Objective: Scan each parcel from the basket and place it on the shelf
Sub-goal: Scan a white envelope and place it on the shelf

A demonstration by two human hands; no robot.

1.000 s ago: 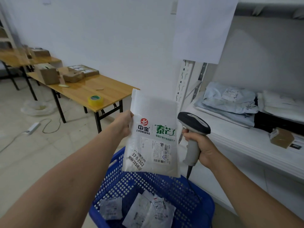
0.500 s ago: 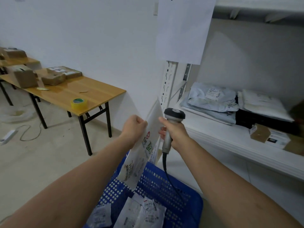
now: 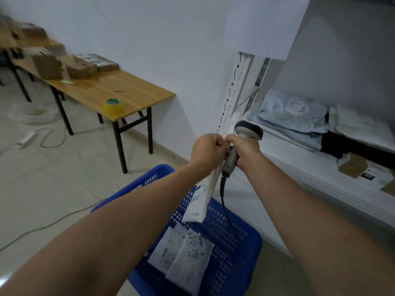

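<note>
Over the blue basket (image 3: 252,248), in front of the white shelf (image 3: 284,154), your two hands meet and touch knuckle to knuckle. Your left hand (image 3: 210,150) has its fingers curled tight over the top edge of a flat white parcel (image 3: 199,201), which hangs down edge-on towards you with its lower end just above the basket's far wall. Your right hand (image 3: 243,151) is wrapped round the grey handle of the barcode scanner (image 3: 249,131), whose dark head sticks up above your fist; its black cable (image 3: 226,212) drops down into the basket beside the hanging parcel. Two more white labelled parcels (image 3: 183,255) lie overlapping on the basket floor. On the shelf, pale blue and white mailers (image 3: 292,112) are stacked at the back, with a small cardboard box (image 3: 352,165) nearer the front edge. To your left stands a wooden table (image 3: 136,92) with a roll of yellow tape (image 3: 114,105) near its corner.
</note>
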